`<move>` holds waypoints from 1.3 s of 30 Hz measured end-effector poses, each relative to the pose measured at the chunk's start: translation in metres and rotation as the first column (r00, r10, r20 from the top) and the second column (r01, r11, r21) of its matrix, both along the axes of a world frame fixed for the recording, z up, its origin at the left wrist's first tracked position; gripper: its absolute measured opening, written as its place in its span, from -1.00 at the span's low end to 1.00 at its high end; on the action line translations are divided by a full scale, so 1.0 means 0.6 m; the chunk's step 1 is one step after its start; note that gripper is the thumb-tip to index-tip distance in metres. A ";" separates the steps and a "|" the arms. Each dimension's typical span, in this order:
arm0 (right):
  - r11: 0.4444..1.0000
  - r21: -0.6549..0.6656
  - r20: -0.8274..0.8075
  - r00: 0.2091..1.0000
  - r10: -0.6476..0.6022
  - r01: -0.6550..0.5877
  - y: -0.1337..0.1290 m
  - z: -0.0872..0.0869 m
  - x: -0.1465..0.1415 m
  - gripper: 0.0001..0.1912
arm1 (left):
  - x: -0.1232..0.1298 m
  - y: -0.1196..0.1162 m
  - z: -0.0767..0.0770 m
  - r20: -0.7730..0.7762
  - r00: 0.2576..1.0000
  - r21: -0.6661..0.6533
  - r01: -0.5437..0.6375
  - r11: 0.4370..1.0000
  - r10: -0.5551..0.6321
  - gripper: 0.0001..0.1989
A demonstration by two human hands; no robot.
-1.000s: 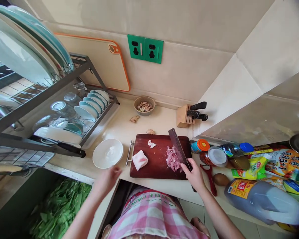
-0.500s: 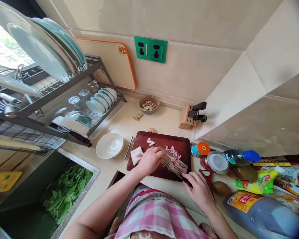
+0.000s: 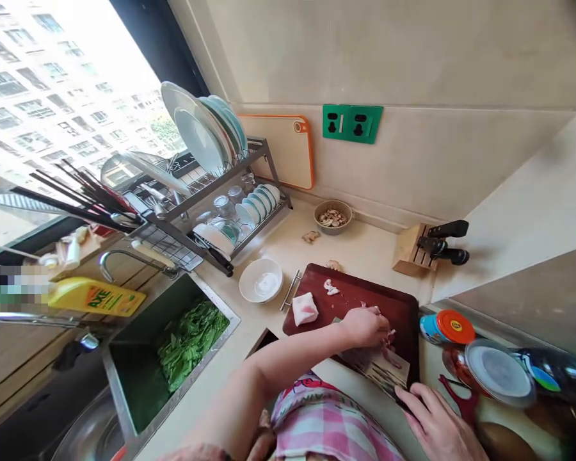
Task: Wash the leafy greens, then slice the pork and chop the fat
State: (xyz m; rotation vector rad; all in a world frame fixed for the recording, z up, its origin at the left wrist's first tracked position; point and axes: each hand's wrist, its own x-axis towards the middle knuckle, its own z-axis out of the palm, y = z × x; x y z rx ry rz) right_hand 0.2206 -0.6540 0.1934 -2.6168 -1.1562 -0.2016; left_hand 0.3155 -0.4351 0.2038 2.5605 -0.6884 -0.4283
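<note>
On the dark red cutting board (image 3: 365, 291), my left hand (image 3: 365, 326) is closed over small strips of meat (image 3: 390, 338), fingers pressed together. Below it, the flat blade of a cleaver (image 3: 388, 366) lies low over the board's front edge, with some meat on it. My right hand (image 3: 436, 419) grips the cleaver's black handle. A pale block of meat (image 3: 305, 309) rests on the board's left part, and a small white piece (image 3: 331, 287) is near the back edge.
A white bowl (image 3: 261, 280) stands left of the board. Behind are a basket of mushroom-like slices (image 3: 333, 218), ginger (image 3: 311, 237) and a knife block (image 3: 415, 250). Leafy greens (image 3: 193, 342) fill part of the sink. Jars (image 3: 499, 371) and red scissors (image 3: 461, 397) are at right.
The view has swung left, showing more window and sink. My left hand has moved right across the board, away from the pale block, onto the cut meat. The cleaver has tipped flatter.
</note>
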 end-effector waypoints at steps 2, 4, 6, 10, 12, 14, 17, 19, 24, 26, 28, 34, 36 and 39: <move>1.000 -0.007 0.000 1.000 -0.002 0.002 0.011 0.011 -0.004 -0.71 | -0.010 -0.008 0.006 -0.016 0.995 -0.066 0.100 0.993 -0.102 -0.81; 1.000 -0.012 -0.026 1.000 -0.015 0.015 0.025 0.028 -0.009 -0.71 | -0.020 -0.010 0.007 -0.072 0.989 -0.058 0.126 0.990 -0.130 -0.83; 0.999 -0.018 -0.096 0.995 -0.038 0.037 0.036 0.044 -0.016 -0.70 | -0.025 0.003 0.005 -0.092 0.995 -0.008 0.023 1.000 -0.023 -0.82; 0.990 0.019 -0.291 0.948 -0.132 0.143 0.026 0.056 -0.042 -0.71 | -0.013 0.065 -0.006 -0.050 0.981 -0.061 -0.191 0.980 0.189 -0.83; 0.968 0.070 -0.387 0.901 -0.198 0.243 0.007 0.052 -0.061 -0.72 | -0.002 0.095 -0.013 -0.068 0.965 -0.131 -0.261 0.956 0.254 -0.83; 0.913 0.138 -0.497 0.824 -0.271 0.384 -0.013 0.042 -0.082 -0.74 | 0.009 0.112 -0.022 -0.060 0.946 -0.167 -0.323 0.931 0.318 -0.79; 0.697 0.218 -0.695 0.610 -0.381 0.683 -0.031 0.023 -0.104 -0.71 | 0.023 0.106 -0.043 -0.007 0.944 -0.181 -0.327 0.928 0.331 -0.63; 0.470 0.186 -0.844 0.385 -0.373 0.863 -0.032 0.009 -0.110 -0.59 | 0.031 0.086 -0.060 0.027 0.957 -0.163 -0.281 0.946 0.289 -0.50; 0.184 0.057 -0.989 0.081 -0.125 0.981 -0.017 -0.025 -0.114 -0.53 | 0.036 0.047 -0.073 0.016 0.993 -0.106 -0.111 0.988 0.114 -0.57; 0.145 0.035 -0.993 0.051 -0.104 0.989 -0.010 -0.039 -0.121 -0.55 | 0.028 0.048 -0.061 -0.017 0.999 -0.119 -0.042 0.992 0.041 -0.61; 0.119 0.030 -0.996 0.040 -0.079 0.992 -0.002 -0.050 -0.130 -0.58 | 0.015 0.055 -0.045 -0.057 0.998 -0.114 -0.036 0.993 0.030 -0.52; 0.092 0.059 -0.998 0.057 0.028 0.994 0.029 -0.061 -0.130 -0.62 | -0.021 0.038 -0.021 -0.165 0.969 0.123 -0.166 0.978 0.185 0.29; 0.106 0.079 -0.996 0.075 0.042 0.991 0.043 -0.061 -0.119 -0.64 | -0.027 0.023 -0.021 -0.184 0.961 0.156 -0.178 0.972 0.206 0.32; 0.128 0.094 -0.993 0.084 0.085 0.987 0.065 -0.060 -0.100 -0.66 | -0.028 0.010 -0.021 -0.199 0.955 0.179 -0.187 0.966 0.221 0.26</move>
